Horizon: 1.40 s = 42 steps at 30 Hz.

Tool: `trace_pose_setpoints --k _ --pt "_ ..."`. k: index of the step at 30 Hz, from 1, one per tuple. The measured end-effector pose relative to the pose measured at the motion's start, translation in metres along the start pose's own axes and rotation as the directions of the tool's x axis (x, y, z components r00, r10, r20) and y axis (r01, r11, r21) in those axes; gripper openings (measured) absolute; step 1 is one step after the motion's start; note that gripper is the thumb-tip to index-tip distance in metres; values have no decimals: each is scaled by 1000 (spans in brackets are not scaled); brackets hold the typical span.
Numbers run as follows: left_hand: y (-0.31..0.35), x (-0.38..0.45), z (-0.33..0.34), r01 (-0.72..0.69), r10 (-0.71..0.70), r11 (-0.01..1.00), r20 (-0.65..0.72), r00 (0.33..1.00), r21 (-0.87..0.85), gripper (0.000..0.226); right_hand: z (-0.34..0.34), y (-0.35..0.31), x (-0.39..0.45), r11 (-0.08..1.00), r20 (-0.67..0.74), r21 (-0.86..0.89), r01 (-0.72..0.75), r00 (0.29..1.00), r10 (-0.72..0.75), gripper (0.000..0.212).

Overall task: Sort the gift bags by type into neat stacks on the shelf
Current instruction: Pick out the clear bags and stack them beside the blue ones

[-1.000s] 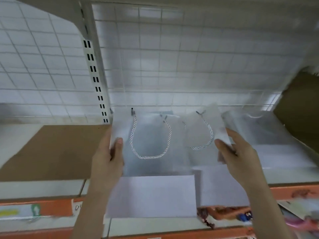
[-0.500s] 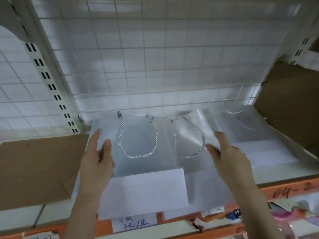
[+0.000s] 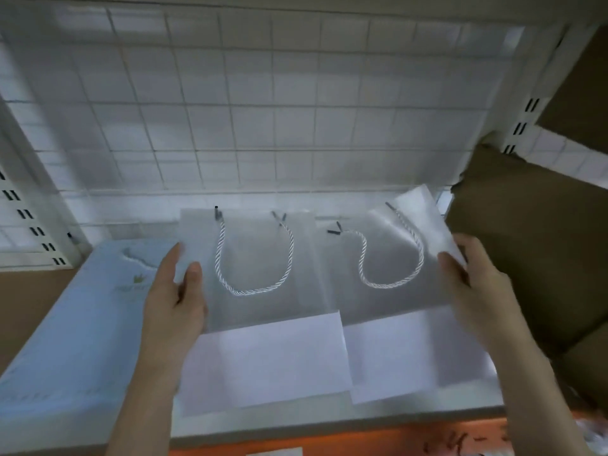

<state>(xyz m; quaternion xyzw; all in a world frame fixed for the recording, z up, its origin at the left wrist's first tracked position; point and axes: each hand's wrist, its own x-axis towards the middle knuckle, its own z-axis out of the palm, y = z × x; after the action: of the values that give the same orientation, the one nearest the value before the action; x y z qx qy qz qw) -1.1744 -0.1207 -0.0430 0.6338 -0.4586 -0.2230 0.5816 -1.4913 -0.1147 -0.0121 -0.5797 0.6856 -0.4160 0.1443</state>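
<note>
Two frosted translucent gift bags lie flat side by side on the shelf (image 3: 329, 419), each with a white twisted rope handle and a white card at its near end. My left hand (image 3: 174, 301) pinches the left edge of the left bag (image 3: 256, 258), thumb on top. My right hand (image 3: 473, 278) holds the right edge of the right bag (image 3: 388, 251), whose far right corner is lifted. A pale blue gift bag (image 3: 75, 340) with a small crown print lies flat to the left of them.
A white wire grid (image 3: 263, 126) backs the shelf, with slotted uprights at both sides. Brown cardboard (image 3: 533, 251) stands close on the right and a brown sheet (image 3: 23, 307) lies at the far left. An orange rail (image 3: 329, 442) runs along the shelf front.
The two frosted bags now lie further right against the cardboard, spread apart side by side. The pale blue bag has come into view on the left. Both hands keep their hold.
</note>
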Motion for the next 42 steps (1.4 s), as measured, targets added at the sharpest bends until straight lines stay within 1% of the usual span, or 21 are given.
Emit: trace_pose_setpoints --k 2,5,8,10,12,14,17,19,21,22,23,25,27,28,29,31,33,37,40,42 --pt "2 -8 20 13 -13 1000 2 1000 4 38 -11 25 10 999 -32 27 -46 998 47 27" --pt "1 -22 40 46 -46 999 6 999 -4 40 -10 56 23 992 -60 81 -96 993 101 29" --pt "-3 -30 44 66 -66 997 -28 997 25 38 2 74 34 986 -29 113 -123 991 127 29" --pt "-2 -33 40 69 -65 996 -58 996 60 39 12 80 38 984 1 113 -137 990 138 35" --pt "1 -33 34 68 -61 994 -82 995 87 40 22 85 40 989 -4 67 -133 991 134 41" --pt "3 -29 32 71 -62 992 -84 994 105 39 28 88 41 993 -46 2 -122 991 122 47" --pt "-2 -15 35 89 -80 985 -63 995 148 40 34 91 40 994 -65 -17 -104 993 103 47" --pt "-8 -3 42 102 -97 978 -38 995 180 41 35 93 41 994 -65 -63 -86 994 82 47" --pt "-11 3 52 81 -82 971 -5 997 225 42 34 94 40 991 -71 -108 -80 995 73 47" --pt "-12 5 57 54 -61 957 15 998 286 43 33 94 38 989 -71 -123 -86 994 77 48" --pt "-14 5 61 16 -30 924 31 999 383 44 32 95 37 987 -67 -134 -90 994 82 48" --pt "-21 4 67 -71 45 798 57 997 598 42 31 95 36 986 -58 -141 -91 995 83 48" --pt "-30 1 69 -113 68 670 91 994 734 41 33 96 36 984 -58 -159 -78 996 70 47" --pt "-32 0 69 -110 61 639 92 994 762 41 33 96 36 981 -60 -183 -68 996 58 47" --pt "-34 -1 68 -92 52 629 76 996 772 42 34 95 36 975 -65 -212 -58 997 45 46" --pt "-35 1 66 -43 47 631 17 999 775 44 36 94 36 962 -75 -271 -42 997 22 44" --pt "-33 5 66 -26 51 613 -7 999 789 43 38 92 36 953 -98 -304 -16 995 -14 37" --pt "-32 2 78 -36 2 555 43 999 831 34 45 91 36 932 -150 -353 85 978 -146 15" --pt "-31 -2 82 -43 -24 487 63 998 873 34 49 86 33 909 -152 -392 143 964 -218 7" --pt "-29 1 78 -84 -26 416 104 994 905 36 51 81 29 901 -164 -400 167 954 -250 8"
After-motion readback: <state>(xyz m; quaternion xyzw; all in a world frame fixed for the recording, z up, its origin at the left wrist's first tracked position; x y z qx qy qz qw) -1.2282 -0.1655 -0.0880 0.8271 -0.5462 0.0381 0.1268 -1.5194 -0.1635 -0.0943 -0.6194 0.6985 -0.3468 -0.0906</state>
